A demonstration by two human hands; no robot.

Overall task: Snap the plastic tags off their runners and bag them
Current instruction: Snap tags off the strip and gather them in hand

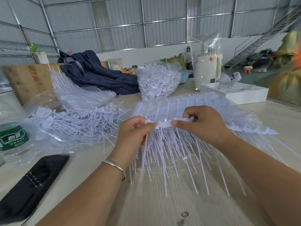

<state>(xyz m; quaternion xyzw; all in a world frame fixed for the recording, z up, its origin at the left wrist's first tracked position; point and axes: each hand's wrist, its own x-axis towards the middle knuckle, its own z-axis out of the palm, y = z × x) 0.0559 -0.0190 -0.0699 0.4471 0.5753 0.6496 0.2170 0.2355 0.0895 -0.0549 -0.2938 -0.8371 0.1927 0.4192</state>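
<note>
A: Site: metal-walled shed, corrugated panels, a steel stair at far right. Pale counter (pixel 171 201), crowded.

B: Where is the work?

A: Centre, above the counter. Both hands hold one runner strip of tags (pixel 164 123) level between them. Left hand (pixel 135 132) pinches its left end, thumb on top. Right hand (pixel 200 123) pinches the right end, fingers curled over it. Each grip is pressed shut on the strip, neither spread.

B: Why held up like that?

A: My reading: the long tails (pixel 171 154) hang free below the strip, so they stay out of the way, and a grip at each end lets the strip be flexed or twisted to break tags loose.

B: And the stock?

A: A sheet of uncut runners (pixel 187 105) lies under clear film just behind the hands, in easy reach. Loose tags sit in an open clear bag (pixel 68 121) to the left, near the left hand, probably the drop spot. A fuller bag (pixel 158 82) stands farther back.

B: Other items?

A: Green-labelled bottle (pixel 11 139) and a black pouch (pixel 32 181) at left, a dark jacket (pixel 97 72) behind, a white box (pixel 236 93) at right.
</note>
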